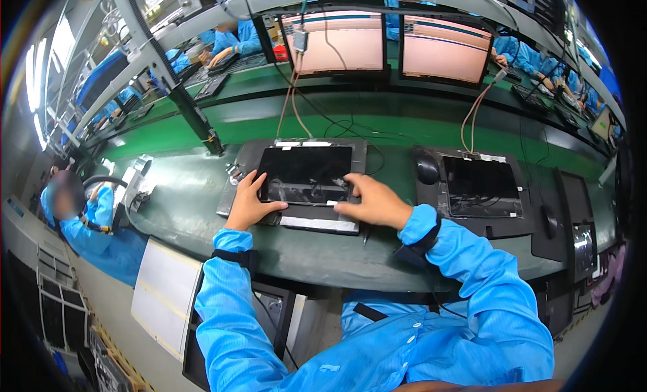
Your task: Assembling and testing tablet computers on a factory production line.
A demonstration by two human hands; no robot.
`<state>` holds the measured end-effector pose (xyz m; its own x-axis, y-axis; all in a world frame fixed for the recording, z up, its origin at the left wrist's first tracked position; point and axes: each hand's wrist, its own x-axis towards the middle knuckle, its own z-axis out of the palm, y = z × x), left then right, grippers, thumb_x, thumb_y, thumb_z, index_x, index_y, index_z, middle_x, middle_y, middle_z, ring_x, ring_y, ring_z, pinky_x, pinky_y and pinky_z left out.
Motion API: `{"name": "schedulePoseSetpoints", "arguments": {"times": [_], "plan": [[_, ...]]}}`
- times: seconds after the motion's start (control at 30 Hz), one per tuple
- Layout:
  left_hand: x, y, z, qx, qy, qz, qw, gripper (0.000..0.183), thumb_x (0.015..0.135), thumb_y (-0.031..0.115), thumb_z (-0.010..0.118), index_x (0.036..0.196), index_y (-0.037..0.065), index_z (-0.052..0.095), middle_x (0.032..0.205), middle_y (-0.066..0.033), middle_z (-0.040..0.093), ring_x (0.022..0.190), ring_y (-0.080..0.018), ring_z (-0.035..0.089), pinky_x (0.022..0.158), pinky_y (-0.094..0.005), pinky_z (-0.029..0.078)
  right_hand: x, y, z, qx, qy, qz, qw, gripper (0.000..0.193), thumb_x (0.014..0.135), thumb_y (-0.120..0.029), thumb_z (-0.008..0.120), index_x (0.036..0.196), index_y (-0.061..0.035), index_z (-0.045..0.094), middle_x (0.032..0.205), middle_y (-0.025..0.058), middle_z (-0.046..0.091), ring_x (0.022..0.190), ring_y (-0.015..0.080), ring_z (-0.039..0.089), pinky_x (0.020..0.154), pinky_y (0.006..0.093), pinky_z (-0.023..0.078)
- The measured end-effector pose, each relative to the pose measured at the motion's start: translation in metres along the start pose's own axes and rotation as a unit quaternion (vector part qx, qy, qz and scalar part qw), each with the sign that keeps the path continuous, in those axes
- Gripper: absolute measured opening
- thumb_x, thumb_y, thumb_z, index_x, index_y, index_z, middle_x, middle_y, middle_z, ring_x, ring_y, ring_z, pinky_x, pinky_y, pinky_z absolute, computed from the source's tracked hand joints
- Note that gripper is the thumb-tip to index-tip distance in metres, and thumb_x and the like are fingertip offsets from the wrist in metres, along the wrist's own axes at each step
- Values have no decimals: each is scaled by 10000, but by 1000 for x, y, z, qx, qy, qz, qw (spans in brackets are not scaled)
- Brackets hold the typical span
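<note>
Grip of left hand and right hand, each half open, touches a black screen panel near its front corners, toward the far edge of the dark fixture on the surface, where light, even pressure seems best.

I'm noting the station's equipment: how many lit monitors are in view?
2: the left monitor, beyond the dark panel between left hand and right hand; the right monitor, beside it. Others may be hidden.
</note>
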<state>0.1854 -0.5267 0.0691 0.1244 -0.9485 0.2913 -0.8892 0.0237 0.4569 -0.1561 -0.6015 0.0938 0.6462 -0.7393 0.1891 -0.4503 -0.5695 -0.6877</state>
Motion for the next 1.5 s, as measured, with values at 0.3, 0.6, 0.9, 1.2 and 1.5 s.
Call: {"name": "schedulePoseSetpoints", "arguments": {"times": [0.3, 0.6, 0.9, 1.2, 1.5], "plan": [[4, -5, 5, 24, -3, 0, 1000, 1010, 563, 462, 970, 1379, -2, 598, 1460, -248, 463, 1377, -420, 409, 1158, -473, 350, -12, 9, 13, -147, 43, -117, 981, 365, 900, -309, 698, 1188, -87, 663, 1070, 158, 591, 896, 359, 679, 771, 467, 562], [-132, 130, -51, -122, -30, -74, 989, 515, 804, 185, 849, 1246, -10, 671, 1254, -184, 678, 1173, -303, 644, 1010, -400, 496, -53, 29, -26, -321, -78, -329, 885, 173, 835, -143, 612, 996, -78, 627, 879, 79, 594, 880, 256, 628, 737, 399, 510], [-370, 151, -119, -275, 303, -315, 856, 244, 1002, 121, 629, 1201, -18, 657, 998, -111, 720, 977, -211, 689, 920, -355, 534, -25, -14, -23, -365, -160, -384, 833, 165, 705, -117, 690, 799, -68, 564, 709, 106, 592, 692, 320, 608, 671, 440, 475], [-438, 157, 1, 123, 54, -345, 929, 914, 718, 333, 887, 1475, 40, 468, 1572, -256, 343, 1411, -442, 400, 1180, -577, 303, -92, -151, 151, 314, -322, -223, 865, 274, 946, -130, 664, 1183, 9, 672, 1041, 155, 736, 1000, 240, 708, 879, 335, 539], [-441, 145, 3, 126, 84, -349, 925, 823, 737, 324, 845, 1441, 68, 504, 1451, -271, 456, 1368, -425, 439, 1164, -570, 302, -88, -154, 253, 279, -304, -107, 905, 292, 918, -65, 646, 1209, -43, 649, 953, 132, 710, 819, 230, 702, 741, 353, 552]]}}
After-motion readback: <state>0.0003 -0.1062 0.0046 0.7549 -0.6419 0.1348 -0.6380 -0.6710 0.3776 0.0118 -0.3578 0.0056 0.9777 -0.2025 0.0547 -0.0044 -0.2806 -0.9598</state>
